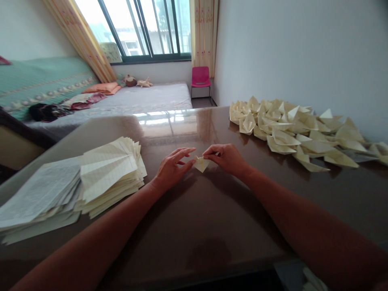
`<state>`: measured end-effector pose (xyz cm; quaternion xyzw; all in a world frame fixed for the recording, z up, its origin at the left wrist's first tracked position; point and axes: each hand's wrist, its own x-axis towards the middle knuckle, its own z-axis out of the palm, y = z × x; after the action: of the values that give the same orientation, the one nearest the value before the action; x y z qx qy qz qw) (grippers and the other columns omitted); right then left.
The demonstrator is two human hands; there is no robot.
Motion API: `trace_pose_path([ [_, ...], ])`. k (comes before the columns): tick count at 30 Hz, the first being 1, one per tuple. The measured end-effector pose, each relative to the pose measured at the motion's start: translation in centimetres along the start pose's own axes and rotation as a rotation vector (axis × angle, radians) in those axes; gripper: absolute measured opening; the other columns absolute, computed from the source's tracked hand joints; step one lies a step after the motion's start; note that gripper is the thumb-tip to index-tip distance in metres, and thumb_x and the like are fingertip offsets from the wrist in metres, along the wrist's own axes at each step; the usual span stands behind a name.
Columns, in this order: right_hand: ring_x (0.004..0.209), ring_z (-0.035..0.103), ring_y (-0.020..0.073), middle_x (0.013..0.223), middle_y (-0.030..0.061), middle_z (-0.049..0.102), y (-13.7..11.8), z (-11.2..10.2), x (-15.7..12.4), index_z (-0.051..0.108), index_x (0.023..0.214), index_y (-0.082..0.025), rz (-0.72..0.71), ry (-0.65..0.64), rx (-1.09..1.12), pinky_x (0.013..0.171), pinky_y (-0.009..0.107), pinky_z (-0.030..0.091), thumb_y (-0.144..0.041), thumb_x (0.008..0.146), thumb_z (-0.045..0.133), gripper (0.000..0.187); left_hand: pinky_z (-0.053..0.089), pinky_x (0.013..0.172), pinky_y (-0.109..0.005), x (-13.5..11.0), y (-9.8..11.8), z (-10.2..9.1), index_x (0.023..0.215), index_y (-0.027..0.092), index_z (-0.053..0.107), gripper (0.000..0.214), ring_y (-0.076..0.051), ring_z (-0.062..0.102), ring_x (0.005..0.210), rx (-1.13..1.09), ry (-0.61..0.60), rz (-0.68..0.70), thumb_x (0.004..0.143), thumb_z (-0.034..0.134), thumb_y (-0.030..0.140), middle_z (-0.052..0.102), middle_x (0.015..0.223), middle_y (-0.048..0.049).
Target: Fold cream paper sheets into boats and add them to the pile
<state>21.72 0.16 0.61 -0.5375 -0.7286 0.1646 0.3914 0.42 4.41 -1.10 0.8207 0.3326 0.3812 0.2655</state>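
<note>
A small folded piece of cream paper [201,164], pointed at its lower end, is held just above the brown table [182,226] between my two hands. My right hand [226,157] pinches its upper right edge between thumb and fingers. On the other side, my left hand [176,165] has its fingers stretched out and apart, with the thumb tip at the paper's left edge. Whether that thumb presses on the paper or only touches it, I cannot tell.
Stacks of lined cream paper [110,169] and printed grey paper [39,192] lie on the left. Many folded paper boats [281,121] are heaped on the right, near the wall. Beyond the table are a bed [163,95] and a pink chair [200,77].
</note>
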Motion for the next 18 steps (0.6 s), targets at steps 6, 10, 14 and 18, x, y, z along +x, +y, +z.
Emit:
trace_pose_path([
  [6,0.066,0.064,0.0135,0.074,-0.0001,0.073,0.2,0.3,-0.1,0.074,0.079,-0.02,0.017,-0.027,0.034,0.063,0.023,0.044,-0.025,0.08,0.064,0.011,0.052,0.071,-0.023,-0.3,-0.5,0.1,0.096,0.023,0.072,0.023,-0.015,0.067,0.076,0.053,-0.079,-0.057,0.084,0.059,0.037,0.072,0.087,-0.0013],
  [10,0.064,0.061,0.0133,0.07,0.0003,0.071,1.1,-0.2,0.2,0.071,0.08,-0.018,0.12,0.046,0.101,0.061,0.023,0.044,-0.024,0.078,0.063,0.011,0.052,0.069,-0.025,0.4,-1.2,-0.4,0.084,0.018,0.073,0.02,-0.017,0.068,0.075,-0.033,0.022,-0.189,0.076,0.065,0.034,0.074,0.08,-0.0024],
  [14,0.066,0.062,0.014,0.07,0.0017,0.069,2.4,-0.2,0.6,0.066,0.08,-0.016,0.229,0.094,0.218,0.061,0.024,0.045,-0.025,0.076,0.062,0.011,0.053,0.067,-0.026,1.0,-1.7,-0.5,0.077,0.014,0.069,0.02,-0.018,0.068,0.071,-0.228,0.07,-0.298,0.069,0.07,0.032,0.073,0.074,-0.0043],
  [18,0.064,0.059,0.0128,0.066,0.0002,0.064,3.4,0.4,0.9,0.061,0.076,-0.016,0.354,0.127,0.379,0.06,0.024,0.047,-0.027,0.074,0.064,0.011,0.053,0.064,-0.026,1.2,-1.5,-0.6,0.077,0.013,0.065,0.027,-0.016,0.067,0.068,-0.389,0.079,-0.392,0.065,0.074,0.035,0.071,0.069,-0.0046],
])
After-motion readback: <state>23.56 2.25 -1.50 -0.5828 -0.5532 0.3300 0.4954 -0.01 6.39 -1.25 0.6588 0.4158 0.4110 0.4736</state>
